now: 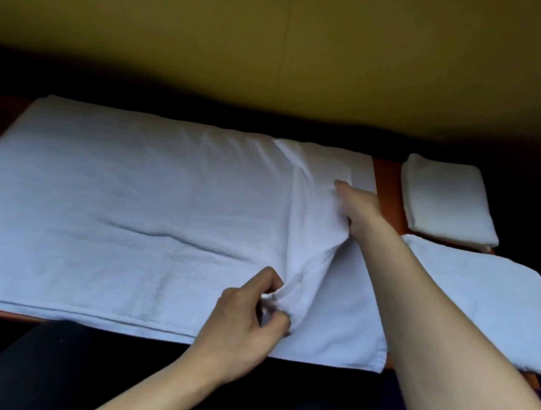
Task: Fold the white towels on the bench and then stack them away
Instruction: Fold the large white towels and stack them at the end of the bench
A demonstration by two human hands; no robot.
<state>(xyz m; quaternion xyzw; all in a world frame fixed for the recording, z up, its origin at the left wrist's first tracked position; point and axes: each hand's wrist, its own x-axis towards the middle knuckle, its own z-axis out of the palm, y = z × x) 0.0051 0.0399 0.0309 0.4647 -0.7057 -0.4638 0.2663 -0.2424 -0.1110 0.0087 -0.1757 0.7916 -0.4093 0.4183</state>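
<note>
Towel (117, 199) spread flat on bench (385, 188) | left hand (247, 316) pinches near raised fold | right hand (358, 205) grips fold's far part | hands apart

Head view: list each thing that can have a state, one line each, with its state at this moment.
Large towel: spread flat along the bench, right part lifted into a ridge.
Left hand: pinches the ridge's near end.
Right hand: grips the ridge's far end.
Folded towel: neat rectangle at the bench's far right.
Second towel: lies flat nearer the person, partly under the right forearm.
Bench: mostly covered by towels.
</note>
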